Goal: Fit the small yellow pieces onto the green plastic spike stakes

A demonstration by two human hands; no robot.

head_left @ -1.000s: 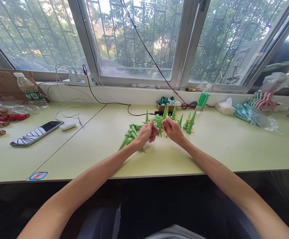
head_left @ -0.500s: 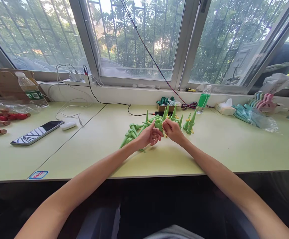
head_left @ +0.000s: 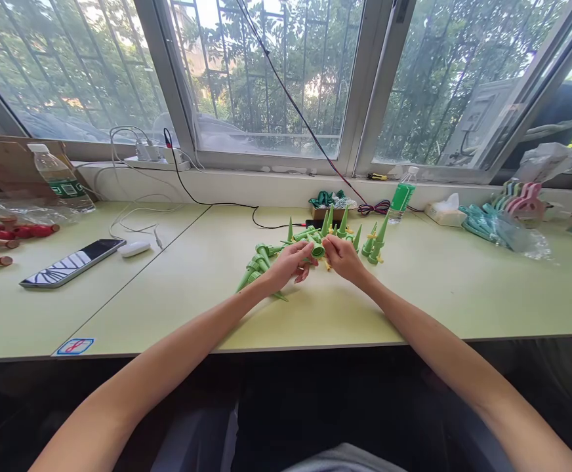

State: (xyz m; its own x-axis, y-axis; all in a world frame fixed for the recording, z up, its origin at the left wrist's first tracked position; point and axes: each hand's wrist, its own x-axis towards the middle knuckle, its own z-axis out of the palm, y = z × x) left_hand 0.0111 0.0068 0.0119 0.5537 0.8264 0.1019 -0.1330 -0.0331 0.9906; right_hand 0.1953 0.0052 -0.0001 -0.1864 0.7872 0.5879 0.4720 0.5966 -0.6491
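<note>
Left hand (head_left: 292,262) and right hand (head_left: 344,257) were close together over the bench (head_left: 192,308). From the left, a smartphone (head_left: 73,263) lay near a white oval case (head_left: 134,249); farther along, green plastic watering spikes (head_left: 261,263) lay heaped beside the left hand. Its fingers were clamped on a single spike (head_left: 318,251), whose round open end faced the camera. Just beside that end, the right hand was curled closed; whether it gripped anything could not be told. Further right, upright spikes (head_left: 379,244) with yellow fittings (head_left: 380,259) stood near a green-labelled bottle (head_left: 404,195).
</note>
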